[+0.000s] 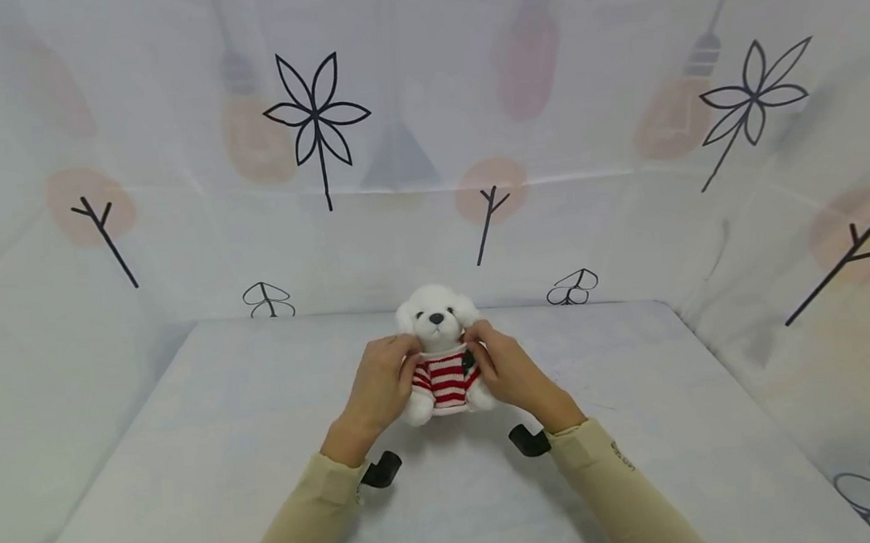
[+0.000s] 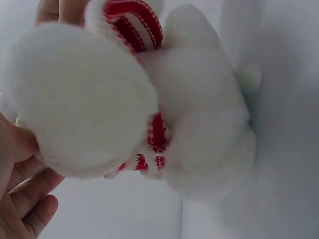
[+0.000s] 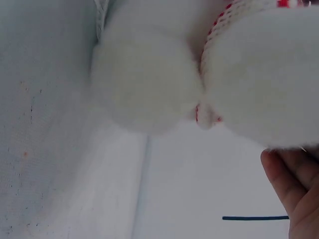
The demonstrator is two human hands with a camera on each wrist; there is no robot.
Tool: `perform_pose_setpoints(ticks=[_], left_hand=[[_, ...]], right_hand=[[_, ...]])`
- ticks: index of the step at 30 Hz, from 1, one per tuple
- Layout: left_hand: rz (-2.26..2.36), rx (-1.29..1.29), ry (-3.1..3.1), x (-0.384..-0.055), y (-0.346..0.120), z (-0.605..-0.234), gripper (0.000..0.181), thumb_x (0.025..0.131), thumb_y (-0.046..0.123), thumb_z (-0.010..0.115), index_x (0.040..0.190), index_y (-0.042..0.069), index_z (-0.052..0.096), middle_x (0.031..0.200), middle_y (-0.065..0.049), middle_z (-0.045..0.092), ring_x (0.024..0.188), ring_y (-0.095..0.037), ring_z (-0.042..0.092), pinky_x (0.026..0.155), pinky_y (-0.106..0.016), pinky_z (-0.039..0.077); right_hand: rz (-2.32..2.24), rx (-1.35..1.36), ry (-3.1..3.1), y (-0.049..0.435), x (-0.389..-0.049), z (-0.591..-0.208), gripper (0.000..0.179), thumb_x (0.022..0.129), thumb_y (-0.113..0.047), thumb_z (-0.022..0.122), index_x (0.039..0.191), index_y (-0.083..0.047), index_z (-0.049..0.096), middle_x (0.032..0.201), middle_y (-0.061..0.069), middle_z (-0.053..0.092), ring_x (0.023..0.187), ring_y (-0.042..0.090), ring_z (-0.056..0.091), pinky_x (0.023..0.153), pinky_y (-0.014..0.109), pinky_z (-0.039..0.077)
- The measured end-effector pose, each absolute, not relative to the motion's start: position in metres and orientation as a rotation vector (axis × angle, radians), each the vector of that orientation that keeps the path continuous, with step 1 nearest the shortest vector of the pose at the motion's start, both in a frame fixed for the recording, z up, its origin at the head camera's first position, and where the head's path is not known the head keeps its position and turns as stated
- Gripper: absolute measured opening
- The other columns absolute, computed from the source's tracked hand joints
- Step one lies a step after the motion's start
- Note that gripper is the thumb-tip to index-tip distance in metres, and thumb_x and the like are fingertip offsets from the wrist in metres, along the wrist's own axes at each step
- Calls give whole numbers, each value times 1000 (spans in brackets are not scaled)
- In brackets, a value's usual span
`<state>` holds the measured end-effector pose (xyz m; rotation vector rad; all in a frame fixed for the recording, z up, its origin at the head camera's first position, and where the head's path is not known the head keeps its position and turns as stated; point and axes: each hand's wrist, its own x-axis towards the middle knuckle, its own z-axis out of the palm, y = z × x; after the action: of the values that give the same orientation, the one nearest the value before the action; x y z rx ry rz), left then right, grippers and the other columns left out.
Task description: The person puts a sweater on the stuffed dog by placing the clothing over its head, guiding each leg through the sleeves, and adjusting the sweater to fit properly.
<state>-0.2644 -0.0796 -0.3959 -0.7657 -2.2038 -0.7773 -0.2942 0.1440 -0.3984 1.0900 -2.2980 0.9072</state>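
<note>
A white plush dog [image 1: 434,301] sits upright, facing the head camera. It wears a red-and-white striped knitted sweater [image 1: 447,380], with a small dark green patch on its right side in this view. My left hand [image 1: 380,381] grips the toy at the left, beside the neck and upper sweater. On the opposite side, my right hand [image 1: 510,370] holds it at the same height, thumb and fingers bent against it. The left wrist view shows curled fingers [image 2: 37,194] against a rounded white part. In the right wrist view, fingertips [image 3: 271,159] touch the white plush; the rest is hidden.
A table [image 1: 266,448] covered in pale cloth lies beneath the toy. Behind it hangs a patterned curtain [image 1: 403,240], with cloth walls at both sides. Black angled pieces [image 1: 382,470] stick out at both wrists, by the beige sleeves [image 1: 308,512].
</note>
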Motion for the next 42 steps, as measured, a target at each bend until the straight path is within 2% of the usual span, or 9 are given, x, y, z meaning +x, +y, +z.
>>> perform_pose_setpoints(ticks=[4,10,16,19,22,28,34,38,42], left_hand=[[-828,-725,-2223,-263,-77,-397,7,87,4,67,89,8,60,83,-2,64,78,-20,60,76,-40,47],[-898,-581,-2191,-261,-74,-399,12,83,5,72,86,9,61,80,-2,59,76,-20,55,68,-35,46],[-950,-509,-2225,-255,-69,-394,10,83,5,70,83,9,61,75,0,55,67,-12,52,59,-26,46],[-951,-476,-2287,-250,-64,-391,14,83,15,72,84,9,59,79,-3,55,70,-13,52,59,-27,47],[-901,-447,-2325,-245,-62,-388,25,82,28,73,88,8,61,87,-7,56,75,-19,52,62,-33,46],[-800,-326,-2357,-243,-62,-387,42,79,44,74,95,7,62,93,-10,58,83,-27,55,68,-41,46],[-855,-242,-2431,-241,-66,-383,43,76,37,77,98,6,58,92,-12,55,81,-27,53,69,-41,45],[-920,-261,-2469,-240,-67,-380,43,75,32,78,100,5,57,94,-12,54,79,-25,52,67,-38,46],[-952,-306,-2480,-240,-67,-380,41,74,28,79,101,5,58,96,-9,55,81,-22,54,68,-36,48]], right_hand=[[955,1082,-2291,145,-295,-399,9,96,-1,52,102,-6,49,98,9,64,79,14,58,66,31,48],[1048,1055,-2273,142,-297,-402,6,95,-7,58,98,-9,54,93,1,62,87,12,60,73,39,51],[1169,948,-2164,135,-298,-409,9,90,-3,63,96,-4,56,93,5,58,80,13,63,70,30,54],[1234,874,-2157,132,-296,-410,8,89,-4,65,95,-4,59,91,5,61,78,15,65,68,28,54],[1311,840,-2182,130,-294,-411,10,90,-7,66,99,-6,64,94,5,65,84,17,65,72,30,55],[1455,887,-2267,124,-288,-411,31,88,-12,69,118,-8,63,112,9,66,96,25,65,79,43,52],[1542,879,-2318,117,-270,-389,31,91,-4,62,121,5,58,119,20,61,103,34,62,86,46,50],[1593,751,-2446,116,-267,-382,33,95,-9,59,123,8,53,122,23,58,111,34,58,92,45,47],[1691,800,-2547,117,-271,-386,43,97,-12,56,133,6,43,130,24,52,120,36,52,98,47,43]])
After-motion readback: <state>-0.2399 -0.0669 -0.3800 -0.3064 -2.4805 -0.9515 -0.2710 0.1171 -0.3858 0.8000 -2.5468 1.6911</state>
